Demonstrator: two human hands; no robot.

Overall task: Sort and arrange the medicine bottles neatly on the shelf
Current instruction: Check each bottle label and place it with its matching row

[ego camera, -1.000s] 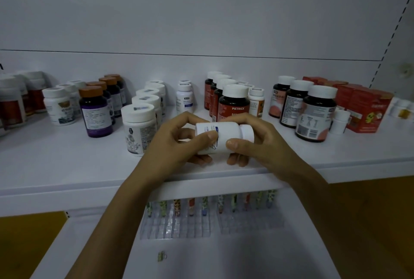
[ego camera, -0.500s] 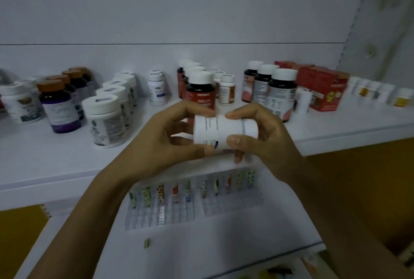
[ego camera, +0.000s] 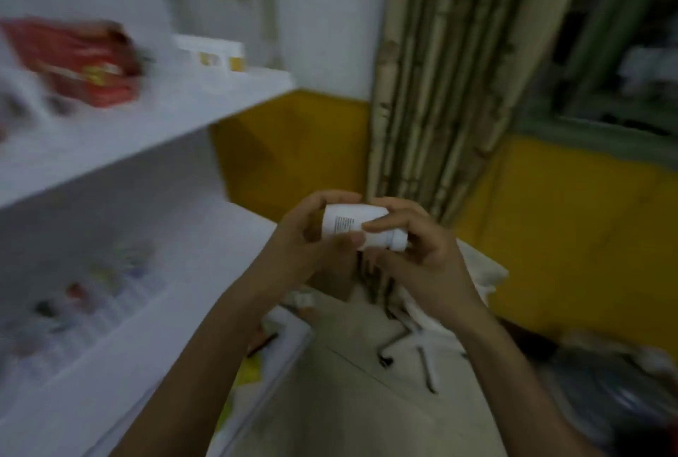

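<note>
A white medicine bottle (ego camera: 351, 223) lies sideways between both hands, cap end to the right, printed label facing me. My left hand (ego camera: 312, 236) grips its base end and my right hand (ego camera: 414, 251) wraps the cap end. Both hands are held out in the air, to the right of the white shelf (ego camera: 176, 115) and away from it. Most bottles on the shelf are out of view; only small white bottles with yellow labels (ego camera: 216, 56) show, blurred, at its far right end.
Blurred red boxes (ego camera: 80, 60) stand on the upper shelf. A clear tray with small coloured items (ego camera: 91, 295) lies on the lower shelf. A striped curtain (ego camera: 447, 71), a yellow wall (ego camera: 572, 236) and a white chair (ego camera: 433, 310) are to the right.
The view has swung sharply right, off the row of bottles. Both hands have kept hold of the white bottle and carried it away from the shelf front.
</note>
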